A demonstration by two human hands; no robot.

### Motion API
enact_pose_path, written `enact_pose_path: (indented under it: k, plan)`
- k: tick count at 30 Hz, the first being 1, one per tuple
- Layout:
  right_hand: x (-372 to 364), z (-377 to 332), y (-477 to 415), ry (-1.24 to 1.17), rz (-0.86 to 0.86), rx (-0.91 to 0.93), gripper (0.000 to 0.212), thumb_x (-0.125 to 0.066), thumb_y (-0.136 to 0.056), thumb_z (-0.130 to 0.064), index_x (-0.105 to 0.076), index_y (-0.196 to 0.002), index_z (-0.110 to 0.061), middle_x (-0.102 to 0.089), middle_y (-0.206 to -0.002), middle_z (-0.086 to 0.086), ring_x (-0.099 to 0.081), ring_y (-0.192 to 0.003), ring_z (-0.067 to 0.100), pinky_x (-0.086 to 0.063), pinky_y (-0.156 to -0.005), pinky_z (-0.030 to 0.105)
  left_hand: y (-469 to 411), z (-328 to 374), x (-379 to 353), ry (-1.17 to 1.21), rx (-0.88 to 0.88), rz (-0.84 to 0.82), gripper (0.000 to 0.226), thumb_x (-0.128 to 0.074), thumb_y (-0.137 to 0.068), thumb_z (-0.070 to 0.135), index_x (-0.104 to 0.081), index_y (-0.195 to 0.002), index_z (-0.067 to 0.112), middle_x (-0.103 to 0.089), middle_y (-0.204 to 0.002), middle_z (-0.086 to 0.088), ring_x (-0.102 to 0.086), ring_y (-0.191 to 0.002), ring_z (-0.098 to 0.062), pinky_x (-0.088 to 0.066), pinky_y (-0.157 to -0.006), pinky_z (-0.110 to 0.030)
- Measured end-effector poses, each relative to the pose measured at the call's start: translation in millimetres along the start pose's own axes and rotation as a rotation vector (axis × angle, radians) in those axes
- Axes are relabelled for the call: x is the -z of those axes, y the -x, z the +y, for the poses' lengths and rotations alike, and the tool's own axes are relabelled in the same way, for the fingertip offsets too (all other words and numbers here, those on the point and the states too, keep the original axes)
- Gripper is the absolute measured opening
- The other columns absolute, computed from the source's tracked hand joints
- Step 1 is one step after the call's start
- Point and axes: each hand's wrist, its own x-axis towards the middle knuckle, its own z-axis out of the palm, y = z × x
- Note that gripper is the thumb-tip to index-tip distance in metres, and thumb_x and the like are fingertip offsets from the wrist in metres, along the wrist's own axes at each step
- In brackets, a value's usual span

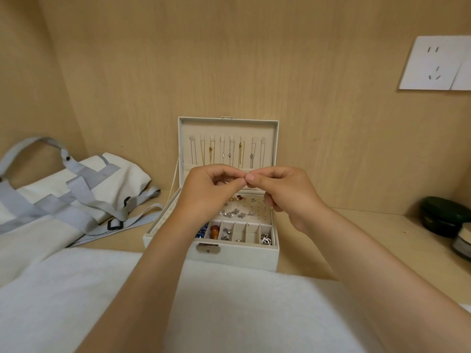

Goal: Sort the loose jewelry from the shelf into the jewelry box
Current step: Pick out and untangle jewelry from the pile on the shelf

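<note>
Head view: above the open jewelry box (230, 258), left hand (209, 192) and right hand (285, 194) meet thumb to thumb. Each grip is pinched on a piece too small to identify, perhaps an earring, seemingly lying crosswise between them. The compartments (239, 234) lie directly below, equally near both hands.

Soft, warm, even indoor light fills a wooden shelf (344, 233), moderately bright. Faint shadows hug the jewelry box (242, 261) and the tote bag (107, 179) at left. The wide-angle lens bows the edges; the wall socket (433, 63) at far right tilts. Detail is slightly soft.
</note>
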Motion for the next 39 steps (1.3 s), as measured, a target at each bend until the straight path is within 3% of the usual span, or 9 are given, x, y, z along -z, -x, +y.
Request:
enact_pose_path:
  k: [6, 14, 18, 22, 28, 31, 35, 37, 39]
  plan:
    - [-1.0, 5.0, -2.8, -0.011, 0.065, -0.051, 0.011, -0.078, -0.086, -0.021, -0.079, -0.091, -0.011, -0.074, -0.077, -0.001, -0.042, -0.044, 0.01, -0.034, -0.039, 0.015, 2.2, 4.1, -2.1, -0.018, 0.039, -0.019, 0.014, -0.075, -0.087, 0.016, -0.079, -0.093, 0.027, -0.077, -0.082, 0.01, -0.068, -0.07, -0.003, -0.053, -0.066, -0.011]
    - [2.8, 13.1, -9.1, 0.098, 0.084, 0.075, 0.019, -0.088, -0.074, -0.025, -0.08, -0.089, -0.016, -0.077, -0.084, -0.003, -0.059, -0.054, -0.005, -0.044, -0.057, 0.015, 3.1, 11.1, 2.2, 0.029, 0.117, -0.118, 0.015, -0.067, -0.092, 0.017, -0.075, -0.101, 0.025, -0.077, -0.079, 0.003, -0.068, -0.067, -0.006, -0.049, -0.057, -0.022]
    - [3.9, 16.8, -9.3, 0.088, 0.091, 0.07, 0.011, -0.082, -0.081, -0.015, -0.079, -0.091, -0.013, -0.076, -0.085, 0.0, -0.055, -0.051, 0.004, -0.045, -0.054, 0.02, -0.3, 6.9, 1.0, -0.027, 0.13, -0.151, 0.017, -0.062, -0.095, 0.018, -0.067, -0.107, 0.029, -0.077, -0.089, 0.009, -0.071, -0.081, -0.019, -0.049, -0.063, -0.03]
    - [5.5, 20.4, -11.5, 0.143, 0.118, 0.057, 0.007, -0.078, -0.085, -0.011, -0.079, -0.091, -0.013, -0.075, -0.081, -0.003, -0.053, -0.045, 0.011, -0.042, -0.044, 0.017, -6.5, -9.1, 1.6, -0.215, 0.098, -0.124, 0.016, -0.059, -0.096, 0.023, -0.068, -0.103, 0.035, -0.075, -0.094, 0.016, -0.068, -0.087, -0.008, -0.052, -0.077, -0.028]
    - [3.5, 29.9, -29.9, 0.585, 0.133, 0.151, 0.014, -0.081, -0.081, -0.018, -0.076, -0.078, -0.03, -0.071, -0.077, -0.014, -0.067, -0.076, 0.001, -0.053, -0.074, 0.022, -12.5, -17.3, 7.4, -0.696, 0.023, -0.224, 0.035, -0.052, -0.096, 0.023, -0.063, -0.127, 0.037, -0.056, -0.128, 0.007, -0.043, -0.128, -0.013, -0.035, -0.11, -0.036]
    - [-3.7, 30.2, -37.7, 0.808, 0.071, 0.207, 0.008, -0.078, -0.083, -0.022, -0.076, -0.078, -0.029, -0.07, -0.077, -0.014, -0.066, -0.075, 0.006, -0.057, -0.073, 0.033, -16.7, -27.4, 3.5, -0.717, 0.057, -0.297, 0.042, -0.051, -0.092, 0.027, -0.06, -0.131, 0.04, -0.055, -0.131, 0.002, -0.044, -0.128, -0.021, -0.037, -0.11, -0.044]
    - [-11.1, 28.3, -42.1, 1.036, -0.02, 0.266, 0.007, -0.074, -0.085, -0.028, -0.075, -0.082, -0.033, -0.072, -0.083, -0.015, -0.065, -0.082, 0.005, -0.054, -0.073, 0.029, -17.5, -36.1, 3.0, -0.712, 0.075, -0.297, 0.041, -0.051, -0.093, 0.027, -0.06, -0.13, 0.042, -0.055, -0.129, -0.002, -0.05, -0.121, -0.023, -0.041, -0.107, -0.044]
    - [-12.7, 26.9, -43.5, 0.825, 0.015, 0.242, 0.007, -0.075, -0.085, -0.022, -0.077, -0.083, -0.028, -0.073, -0.08, -0.011, -0.067, -0.076, 0.005, -0.054, -0.07, 0.026, -19.5, -32.8, 4.2, -0.654, -0.014, -0.194, 0.033, -0.053, -0.098, 0.026, -0.063, -0.127, 0.036, -0.063, -0.124, 0.004, -0.054, -0.118, -0.016, -0.043, -0.106, -0.042]
    - [-14.1, 20.7, -41.6, 0.415, 0.022, 0.15, 0.005, -0.078, -0.084, -0.013, -0.078, -0.086, -0.017, -0.075, -0.078, -0.002, -0.066, -0.064, 0.004, -0.052, -0.061, 0.02, -22.8, -29.2, 5.9, -0.458, -0.036, -0.093, 0.026, -0.058, -0.097, 0.026, -0.067, -0.121, 0.033, -0.07, -0.113, 0.013, -0.061, -0.106, -0.006, -0.05, -0.098, -0.037]
